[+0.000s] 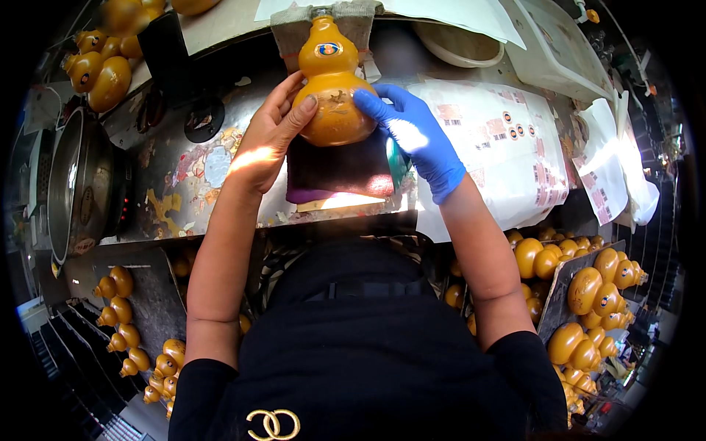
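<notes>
Between my two hands is an orange-yellow gourd-shaped bottle (334,81), its narrow neck pointing away from me. A small round blue sticker (326,49) sits on its upper bulb, and dark marks show on the lower bulb. My bare left hand (276,121) grips the lower bulb's left side, thumb on top. My right hand (419,128), in a blue glove, presses the right side with its thumb; its other fingers are partly hidden behind the bottle. Beneath the bottle lies a folded dark maroon cloth (338,175), and a grey cloth (360,29) rests behind the neck.
White sticker sheets (489,140) lie to the right, near a pale bowl (460,45) and a clear plastic bin (562,48). A large metal pan (82,184) stands at left. More gourd bottles (110,82) sit far left, with others on boards (158,294) below both sides.
</notes>
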The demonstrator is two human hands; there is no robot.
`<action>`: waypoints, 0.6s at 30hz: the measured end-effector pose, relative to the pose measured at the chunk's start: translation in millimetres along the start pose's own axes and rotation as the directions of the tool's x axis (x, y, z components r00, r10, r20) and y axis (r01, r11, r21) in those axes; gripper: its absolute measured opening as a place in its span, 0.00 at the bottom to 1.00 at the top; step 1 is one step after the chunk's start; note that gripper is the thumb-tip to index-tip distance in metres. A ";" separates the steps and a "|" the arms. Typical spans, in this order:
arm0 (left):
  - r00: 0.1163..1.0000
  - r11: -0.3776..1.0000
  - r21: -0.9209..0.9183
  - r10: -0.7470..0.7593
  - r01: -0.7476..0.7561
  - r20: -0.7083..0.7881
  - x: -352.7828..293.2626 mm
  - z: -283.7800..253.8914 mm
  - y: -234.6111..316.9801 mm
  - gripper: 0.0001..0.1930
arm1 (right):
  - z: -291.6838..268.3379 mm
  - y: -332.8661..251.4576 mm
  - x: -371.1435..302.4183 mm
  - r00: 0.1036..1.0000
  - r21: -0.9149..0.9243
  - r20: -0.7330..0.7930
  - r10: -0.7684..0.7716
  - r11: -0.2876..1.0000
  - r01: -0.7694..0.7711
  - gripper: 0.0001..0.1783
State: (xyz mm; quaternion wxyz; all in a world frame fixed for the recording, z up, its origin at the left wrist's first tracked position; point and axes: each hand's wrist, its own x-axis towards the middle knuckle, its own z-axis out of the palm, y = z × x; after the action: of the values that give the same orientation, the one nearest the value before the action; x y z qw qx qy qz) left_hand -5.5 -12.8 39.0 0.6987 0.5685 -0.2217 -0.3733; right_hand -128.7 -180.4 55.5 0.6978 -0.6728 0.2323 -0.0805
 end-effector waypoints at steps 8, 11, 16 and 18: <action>0.989 0.995 0.027 0.088 -0.092 0.115 -0.3 -13.7 -7.1 0.42 | -4.0 7.4 0.8 0.995 0.068 -0.014 0.098 0.993 -0.097 0.33; 0.989 0.992 0.099 0.068 -0.081 0.129 -4.1 -10.5 -1.1 0.45 | -0.8 12.3 -7.6 1.000 0.055 0.009 0.011 0.998 -0.012 0.30; 0.993 0.995 0.093 0.015 -0.025 0.114 -4.7 -10.3 1.5 0.47 | -3.2 20.9 -5.8 1.000 0.095 -0.030 -0.010 0.995 0.012 0.28; 0.994 0.995 0.094 0.019 -0.029 0.109 -3.1 -11.4 0.7 0.47 | -15.9 31.9 -6.4 0.999 0.415 0.021 0.027 0.909 -0.033 0.27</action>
State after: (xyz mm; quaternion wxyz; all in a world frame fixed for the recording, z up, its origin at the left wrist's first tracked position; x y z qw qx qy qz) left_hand 1.2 -3.2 37.1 0.6622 0.5776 -0.2835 -0.3841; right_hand -147.6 -189.4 26.0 0.8277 -0.5060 0.2150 -0.1125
